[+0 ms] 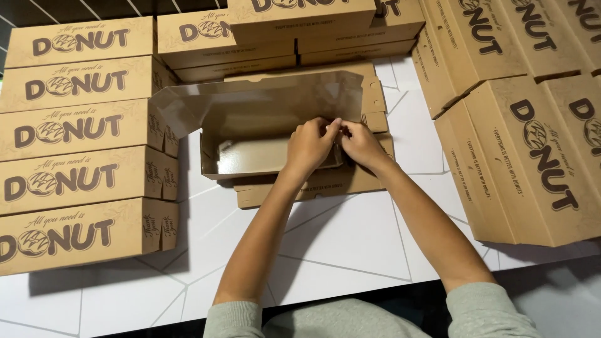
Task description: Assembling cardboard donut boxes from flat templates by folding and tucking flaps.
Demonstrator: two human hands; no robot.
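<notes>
Brown cardboard everywhere. The open box (pixel 275 134) sits mid-bench, w/ its long axis running left-right, lid stood up on the far side and its pale inside showing. Both hands meet at the box's right end, on the near wall, so the work point lies straight ahead of the person, slightly right of the box's centre.

Left hand (pixel 308 145) comes in from the near left, fingers curled tight, pinching a bit of the card edge at the top of the wall. Right hand (pixel 362 144) comes in from the near right, fingers also closed onto the same edge, fingertips touching the left's. Exactly which flap or tab each grip has is hidden by the knuckles; can't tell. Neither hand is nearer than the other; both are on it.

A flat unfolded blank (pixel 313 188) lies under the box, sticking out on the near side. Stacks of closed boxes (pixel 81 169) stand at left, more (pixel 526 150) leaning at right, more along the far side. White bench (pixel 350 244) is bare in the near middle, btw the forearms.
</notes>
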